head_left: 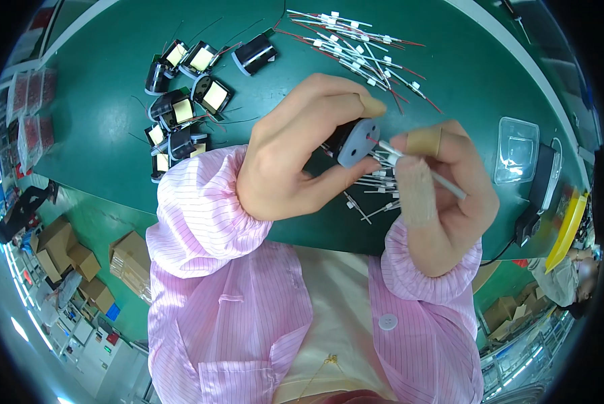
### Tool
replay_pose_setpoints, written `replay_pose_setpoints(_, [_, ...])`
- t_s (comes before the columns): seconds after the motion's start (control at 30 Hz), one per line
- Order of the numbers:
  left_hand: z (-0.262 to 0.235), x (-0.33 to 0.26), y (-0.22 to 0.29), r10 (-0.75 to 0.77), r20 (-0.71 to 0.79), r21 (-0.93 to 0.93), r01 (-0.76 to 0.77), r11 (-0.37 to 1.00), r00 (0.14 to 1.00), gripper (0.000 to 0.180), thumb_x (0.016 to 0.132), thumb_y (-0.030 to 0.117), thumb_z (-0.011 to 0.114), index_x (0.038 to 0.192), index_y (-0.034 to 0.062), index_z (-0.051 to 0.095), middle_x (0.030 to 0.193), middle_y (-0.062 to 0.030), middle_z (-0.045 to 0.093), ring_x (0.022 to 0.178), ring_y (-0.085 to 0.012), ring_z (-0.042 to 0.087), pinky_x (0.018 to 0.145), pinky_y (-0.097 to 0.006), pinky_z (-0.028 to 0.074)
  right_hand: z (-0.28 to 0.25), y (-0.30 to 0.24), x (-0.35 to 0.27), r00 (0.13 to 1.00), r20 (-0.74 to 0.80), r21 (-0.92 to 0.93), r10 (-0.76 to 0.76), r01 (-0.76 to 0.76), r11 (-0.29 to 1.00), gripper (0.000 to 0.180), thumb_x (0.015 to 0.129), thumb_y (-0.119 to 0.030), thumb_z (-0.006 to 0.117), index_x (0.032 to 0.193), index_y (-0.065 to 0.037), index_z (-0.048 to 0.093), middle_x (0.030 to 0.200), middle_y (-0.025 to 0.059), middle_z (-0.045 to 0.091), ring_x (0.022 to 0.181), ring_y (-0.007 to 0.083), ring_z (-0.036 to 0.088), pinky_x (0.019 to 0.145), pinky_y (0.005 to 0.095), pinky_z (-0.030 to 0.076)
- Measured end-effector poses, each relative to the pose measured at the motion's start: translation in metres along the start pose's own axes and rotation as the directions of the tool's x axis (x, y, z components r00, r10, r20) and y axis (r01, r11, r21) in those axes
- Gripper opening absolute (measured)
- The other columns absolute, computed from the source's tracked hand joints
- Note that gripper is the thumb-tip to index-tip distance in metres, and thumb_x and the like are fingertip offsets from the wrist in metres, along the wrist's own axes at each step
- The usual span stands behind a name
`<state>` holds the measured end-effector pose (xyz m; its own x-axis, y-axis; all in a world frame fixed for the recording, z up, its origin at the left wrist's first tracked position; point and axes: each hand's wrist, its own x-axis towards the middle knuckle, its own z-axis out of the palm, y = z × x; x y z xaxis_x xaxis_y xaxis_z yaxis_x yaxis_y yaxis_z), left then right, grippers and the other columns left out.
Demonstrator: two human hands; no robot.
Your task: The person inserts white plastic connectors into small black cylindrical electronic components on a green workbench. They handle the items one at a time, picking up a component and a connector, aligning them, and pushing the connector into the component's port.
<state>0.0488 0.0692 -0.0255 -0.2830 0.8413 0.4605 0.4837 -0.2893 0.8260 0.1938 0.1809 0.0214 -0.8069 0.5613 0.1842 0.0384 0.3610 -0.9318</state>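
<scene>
While your left hand [285, 158] grips a small black coil bobbin with a grey round end [357, 141] above the green tabletop [100, 135], your right hand [443, 195] pinches a thin white sleeved wire [423, 172], its tip at the grey face. Both sets of fingers are clenched around what they hold; tan tape wraps your right fingertips. More sleeved wires [356, 44] lie fanned at the far edge, wound black bobbins with yellow tape [181, 108] cluster to the left, and a clear plastic tray [517, 149] sits to the right.
</scene>
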Motion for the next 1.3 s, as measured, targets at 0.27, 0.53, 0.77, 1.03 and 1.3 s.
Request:
replay_pose_setpoints(0.27, [-0.002,0.001,0.0,-0.014,0.037,0.063,0.011,0.998,0.999,0.054,0.062,-0.001,0.079,0.111,-0.0047,0.057,0.11,-0.0176,0.058,0.094,-0.027,0.06,0.079,-0.034,0.05,0.003,0.013,0.002,0.996,-0.067,-0.023,0.059,-0.061,0.998,0.012,0.076,0.002,0.069,0.088,0.001,0.066,0.074,0.0095,0.061,0.057,0.015,0.059,0.049,0.0261,0.043])
replay_pose_setpoints(0.53, [-0.021,0.006,0.011,-0.491,0.315,-0.194,0.562,0.804,0.812,0.05,0.072,-0.001,0.077,0.116,-0.0057,0.054,0.105,-0.0135,0.062,0.094,-0.0147,0.06,0.08,-0.029,0.051,-0.001,0.019,0.009,0.992,0.123,-0.258,0.017,0.015,0.966,0.005,0.082,-0.002,0.063,0.081,0.003,0.062,0.068,0.0131,0.055,0.058,0.0281,0.054,0.052,0.0349,0.041])
replay_pose_setpoints(0.77, [-0.029,0.002,0.003,-0.466,0.349,-0.561,0.58,0.591,0.813,0.035,0.081,-0.008,0.061,0.115,-0.0135,0.055,0.106,-0.0188,0.063,0.098,-0.0189,0.062,0.087,-0.031,0.051,-0.008,0.023,0.008,0.974,0.197,0.039,0.115,-0.125,0.991,0.007,0.082,-0.003,0.062,0.081,0.004,0.06,0.068,0.0142,0.058,0.059,0.0287,0.056,0.053,0.0345,0.041])
replay_pose_setpoints(1.03, [-0.012,0.001,-0.01,-0.276,0.162,-0.096,0.294,0.951,0.947,0.024,0.076,-0.004,0.068,0.099,-0.0071,0.063,0.086,-0.0132,0.065,0.075,-0.0185,0.062,0.067,-0.028,0.047,0.011,0.02,0.0,0.998,0.065,-0.463,0.002,0.028,0.886,0.01,0.081,-0.005,0.064,0.075,0.001,0.058,0.065,0.0153,0.057,0.055,0.0341,0.054,0.05,0.04,0.04])
replay_pose_setpoints(1.3, [-0.017,0.002,-0.005,-0.398,0.233,-0.377,0.46,0.804,0.887,0.027,0.078,-0.007,0.067,0.104,-0.0109,0.062,0.094,-0.0144,0.064,0.086,-0.0188,0.061,0.078,-0.029,0.047,0.008,0.023,0.001,0.999,0.039,-0.236,-0.009,0.018,0.972,0.011,0.082,-0.004,0.062,0.075,0.002,0.058,0.065,0.0165,0.055,0.055,0.0348,0.053,0.051,0.041,0.04])
